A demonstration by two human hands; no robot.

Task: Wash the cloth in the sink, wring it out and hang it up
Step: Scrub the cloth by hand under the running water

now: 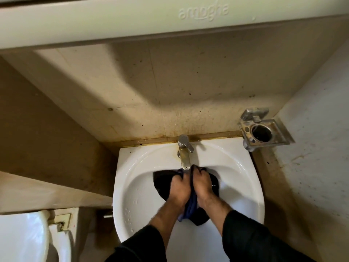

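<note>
A dark blue-black cloth (162,183) lies bunched in the white sink (132,186), just below the spout of the chrome tap (184,154). My left hand (178,188) grips the cloth's left part with curled fingers. My right hand (202,183) grips its right part, close against the left hand. A fold of the cloth hangs down between my wrists. Whether water runs from the tap cannot be told.
A metal wall holder (264,129) with a round opening sticks out at the right of the sink. A white toilet cistern and lid (28,237) stand at the lower left. A white cabinet (170,19) overhangs the stained beige wall above.
</note>
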